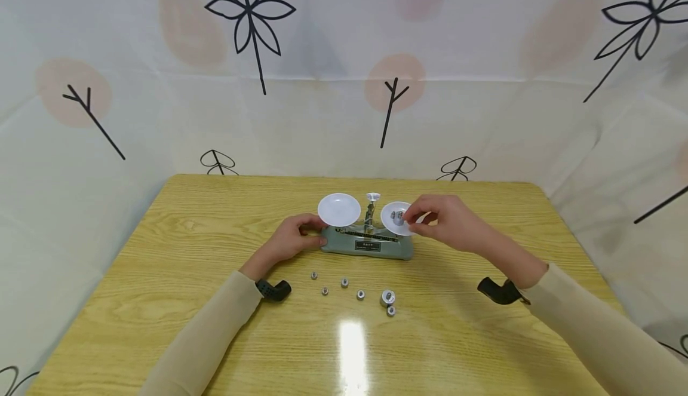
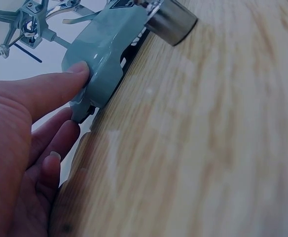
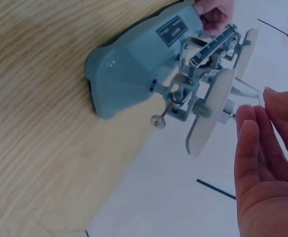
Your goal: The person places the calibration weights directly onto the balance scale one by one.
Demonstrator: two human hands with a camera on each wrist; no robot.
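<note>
A grey-green balance scale [image 1: 367,243] with two white pans stands on the wooden table. My left hand [image 1: 290,238] grips the left end of its base, thumb [image 2: 67,84] on the near face and fingers behind it. The left pan [image 1: 339,209] holds nothing. On the right pan [image 1: 386,224] sit metal weights [image 1: 398,219], one larger than the other. My right hand [image 1: 448,220] has its fingertips right at these weights, thumb and fingers bent toward each other. In the right wrist view, a weight's knob is beside the fingers [image 3: 247,138]; I cannot tell whether they pinch anything.
Several small metal weights [image 1: 344,282] lie scattered on the table [image 1: 215,324] in front of the scale. A larger weight [image 1: 387,298] stands beside a small one [image 1: 391,311]. A patterned cloth [image 1: 322,127] hangs behind the table's far edge.
</note>
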